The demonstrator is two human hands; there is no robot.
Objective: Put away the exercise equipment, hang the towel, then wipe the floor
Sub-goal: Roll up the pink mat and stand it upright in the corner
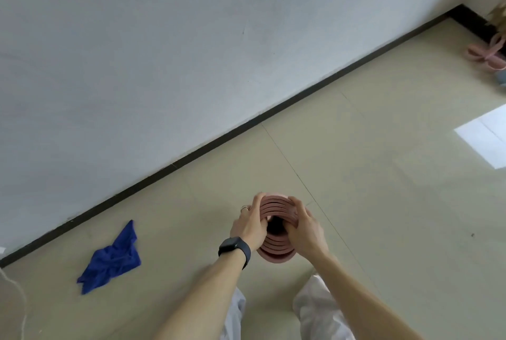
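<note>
Left hand (249, 226) and right hand (305, 227) both curl round the rolled yoga mat (276, 206); squeeze evenly so the coil cannot loosen. Blue towel (111, 259) lies at nine o'clock.

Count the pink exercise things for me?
2: a rolled mat held between left hand and right hand; a looped band on the floor far right. Others may be hidden.

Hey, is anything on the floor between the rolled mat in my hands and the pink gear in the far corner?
Nothing visible. The floor between the rolled mat and the pink gear shows bare; the blue cloth lies off to the left.
</note>
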